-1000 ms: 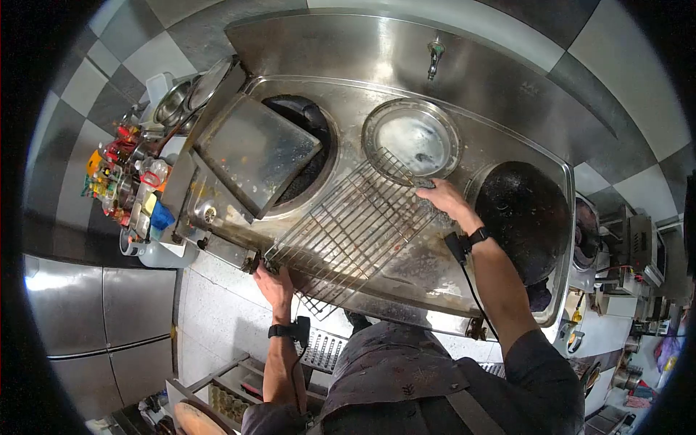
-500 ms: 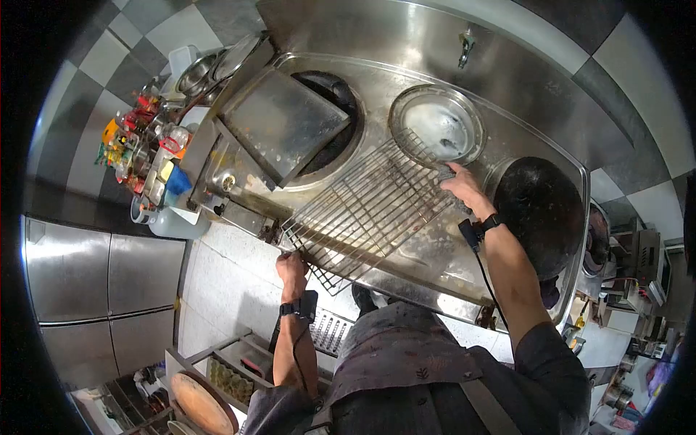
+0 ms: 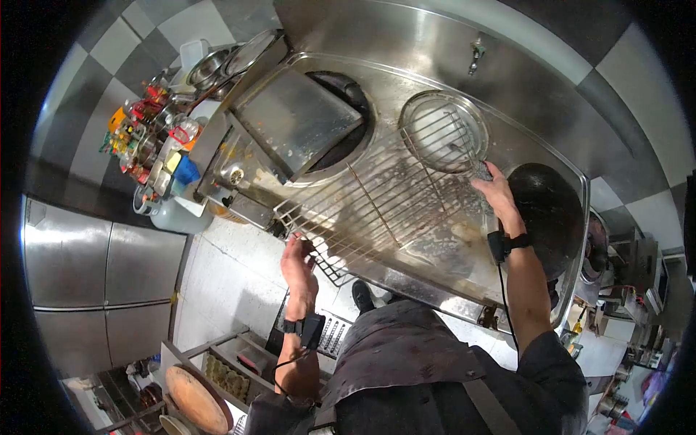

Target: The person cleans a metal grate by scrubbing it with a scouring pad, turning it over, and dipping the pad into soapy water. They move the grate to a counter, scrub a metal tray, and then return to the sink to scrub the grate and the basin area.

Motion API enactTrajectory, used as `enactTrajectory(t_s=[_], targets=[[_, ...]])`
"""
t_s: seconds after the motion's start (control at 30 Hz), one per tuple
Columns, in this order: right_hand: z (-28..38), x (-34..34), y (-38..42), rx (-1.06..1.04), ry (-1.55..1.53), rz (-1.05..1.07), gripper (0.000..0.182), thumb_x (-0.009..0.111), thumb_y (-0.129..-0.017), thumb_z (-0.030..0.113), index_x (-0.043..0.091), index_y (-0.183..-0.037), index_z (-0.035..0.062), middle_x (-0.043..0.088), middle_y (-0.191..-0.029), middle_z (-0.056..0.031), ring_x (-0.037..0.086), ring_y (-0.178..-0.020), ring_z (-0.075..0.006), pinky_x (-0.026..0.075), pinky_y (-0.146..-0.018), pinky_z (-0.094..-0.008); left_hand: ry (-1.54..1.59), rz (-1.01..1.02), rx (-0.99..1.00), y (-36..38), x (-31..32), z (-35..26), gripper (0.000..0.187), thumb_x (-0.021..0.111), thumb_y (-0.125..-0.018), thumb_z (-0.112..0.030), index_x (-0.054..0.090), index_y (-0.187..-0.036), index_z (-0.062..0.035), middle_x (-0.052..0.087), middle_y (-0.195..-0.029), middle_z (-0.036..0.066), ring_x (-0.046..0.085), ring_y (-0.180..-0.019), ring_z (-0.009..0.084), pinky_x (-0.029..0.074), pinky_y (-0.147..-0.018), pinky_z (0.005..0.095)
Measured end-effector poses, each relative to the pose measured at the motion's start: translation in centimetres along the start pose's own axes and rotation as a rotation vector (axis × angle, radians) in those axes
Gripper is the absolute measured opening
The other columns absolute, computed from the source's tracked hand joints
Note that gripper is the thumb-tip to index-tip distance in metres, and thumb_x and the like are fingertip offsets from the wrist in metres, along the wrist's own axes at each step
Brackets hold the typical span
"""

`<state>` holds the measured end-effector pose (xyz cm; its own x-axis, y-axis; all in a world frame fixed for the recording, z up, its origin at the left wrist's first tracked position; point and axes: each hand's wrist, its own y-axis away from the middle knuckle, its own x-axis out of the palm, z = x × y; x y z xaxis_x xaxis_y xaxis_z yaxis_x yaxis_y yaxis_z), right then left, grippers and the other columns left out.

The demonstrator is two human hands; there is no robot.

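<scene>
A wire rack [image 3: 373, 206] lies slantwise over the steel stove top, its far end reaching above a round metal bowl [image 3: 412, 109] of cloudy, whitish liquid. My left hand [image 3: 299, 270] is closed at the rack's near left edge, fingers bent around the wires. In my right hand [image 3: 499, 197] is a grey scouring pad [image 3: 481, 170], pressed against the rack's far right end beside the bowl's rim. The fingertips under the pad are partly hidden.
A square metal sheet [image 3: 301, 119] covers part of a dark burner opening at left. A black wok [image 3: 545, 210] sits at right. Sauce bottles [image 3: 141, 145] crowd the left side. A tap [image 3: 476, 56] projects from the back wall. An egg tray [image 3: 226, 377] sits low at left.
My right hand has moved slightly right with the scouring pad. The rack's far end now reaches further over the bowl, and my left hand's fingers have shifted on its edge.
</scene>
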<state>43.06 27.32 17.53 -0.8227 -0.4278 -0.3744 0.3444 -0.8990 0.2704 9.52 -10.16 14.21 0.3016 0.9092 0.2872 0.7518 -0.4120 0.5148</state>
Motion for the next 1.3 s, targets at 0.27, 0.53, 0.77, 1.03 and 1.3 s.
enactTrajectory(t_s=[0.27, 0.53, 0.77, 1.03, 1.3], targets=[[4.7, 1.5, 0.8, -0.178, -0.416, -0.111, 0.083, 0.077, -0.092, 0.006, 0.035, -0.163, -0.0020, 0.057, -0.151, -0.0162, 0.059, -0.131, -0.0251, 0.047, -0.111, -0.0356, 0.535, 0.074, 0.141, 0.5, 4.2, -5.6, 0.048, 0.039, -0.110, -0.031, 0.060, -0.137, 0.0028, 0.067, -0.141, 0.024, 0.064, -0.129, 0.0294, 0.046, -0.116, 0.0398], [-4.6, 4.6, -7.5, -0.223, -0.420, -0.073, 0.076, 0.078, -0.090, 0.006, 0.046, -0.159, 0.0058, 0.059, -0.148, -0.0106, 0.056, -0.135, -0.0236, 0.042, -0.116, -0.0392, 0.507, 0.131, 0.109, -4.1, -1.6, -0.3, 0.050, 0.054, -0.105, -0.013, 0.048, -0.151, 0.0057, 0.060, -0.135, 0.018, 0.054, -0.130, 0.0244, 0.042, -0.117, 0.0399], [-0.9, 5.5, -5.2, -0.238, -0.561, 0.062, 0.046, 0.067, -0.098, 0.007, 0.060, -0.142, 0.0086, 0.065, -0.138, -0.0032, 0.058, -0.127, -0.0168, 0.044, -0.110, -0.0348, 0.564, 0.216, -0.382, -2.9, -3.6, 0.9, 0.025, 0.050, -0.101, 0.000, 0.058, -0.119, 0.0160, 0.070, -0.110, 0.026, 0.073, -0.102, 0.0346, 0.067, -0.084, 0.0426], [-13.8, 3.2, -8.5, -0.080, -0.919, 0.353, 0.038, 0.043, -0.112, 0.017, 0.058, -0.146, 0.0077, 0.069, -0.133, -0.0089, 0.072, -0.091, -0.0261, 0.058, -0.089, -0.0420, 0.639, 0.302, -0.449, -1.6, -3.8, 4.8, 0.041, 0.046, -0.102, 0.010, 0.048, -0.143, 0.0120, 0.059, -0.142, 0.032, 0.072, -0.115, 0.0344, 0.066, -0.096, 0.0395], [-8.5, -1.1, 0.3, -0.022, 0.692, 0.449, 0.072, 0.076, -0.084, 0.026, 0.058, -0.151, 0.0081, 0.061, -0.150, -0.0202, 0.062, -0.134, -0.0342, 0.049, -0.110, -0.0415, 0.286, 0.286, -0.205, -2.5, -4.7, 4.0, 0.024, 0.063, -0.101, 0.007, 0.063, -0.122, -0.0030, 0.072, -0.118, 0.014, 0.074, -0.095, 0.0215, 0.063, -0.080, 0.0290]])
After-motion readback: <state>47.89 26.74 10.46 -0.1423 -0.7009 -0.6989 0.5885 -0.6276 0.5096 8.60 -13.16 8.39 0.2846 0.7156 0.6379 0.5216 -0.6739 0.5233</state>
